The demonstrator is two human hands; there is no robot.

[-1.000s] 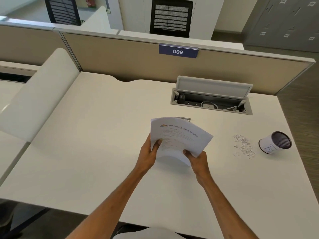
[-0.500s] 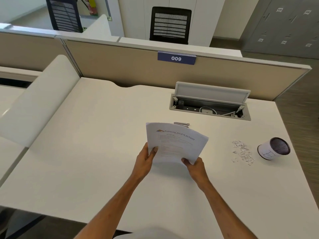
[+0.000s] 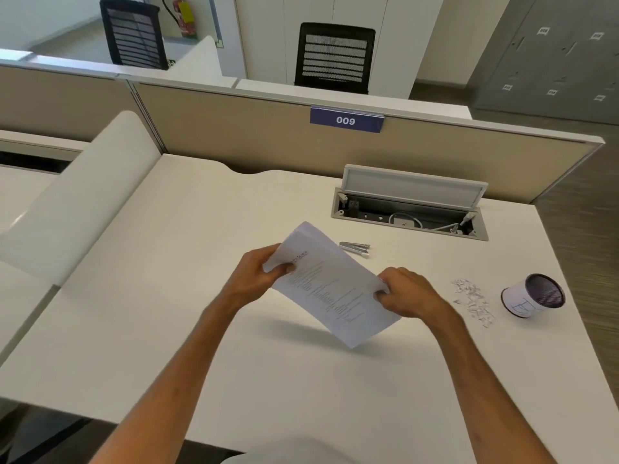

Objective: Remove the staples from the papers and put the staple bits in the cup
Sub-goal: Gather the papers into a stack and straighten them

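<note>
Both hands hold a stack of papers (image 3: 330, 286) up off the white desk (image 3: 167, 296). The left hand (image 3: 258, 279) pinches the top left corner, with its fingers (image 3: 284, 267) closed tight on the sheets. The right hand (image 3: 407, 293) grips the right edge, its fingers (image 3: 382, 294) also closed on the paper. The stack is tilted, with its low corner pointing down at the desk and a shadow under it.

Just past the fingers, behind the papers, lies a small metal staple remover (image 3: 355, 247). To the right of the right hand sits a little pile of staple bits (image 3: 474, 301). Further right, near the desk's right edge, a cup (image 3: 532, 296) lies tipped on its side, with its open mouth facing away from the hands.

There is lots of bare desk to the left of the fingers and in front of them.
</note>
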